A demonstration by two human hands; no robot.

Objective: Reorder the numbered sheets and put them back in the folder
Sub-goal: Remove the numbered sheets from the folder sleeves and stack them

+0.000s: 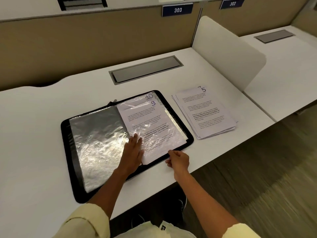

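A black zip folder (68, 152) lies open on the white desk, its clear plastic sleeves spread to both sides. In the right-hand sleeve sits the sheet numbered 9 (145, 121); a sheet numbered 10 (149, 96) peeks out behind it. My left hand (133, 152) presses flat on the sleeve near the spine. My right hand (178, 160) is at the folder's near right edge, fingers curled at the bottom of sheet 9; whether it pinches the paper I cannot tell. A loose stack of sheets (205, 114), with number 5 on top, lies to the right of the folder.
A grey cable hatch (145, 68) is set into the desk behind the folder. A white divider panel (228, 54) stands to the right, a beige partition (85, 40) at the back. The desk's near edge runs just below the folder.
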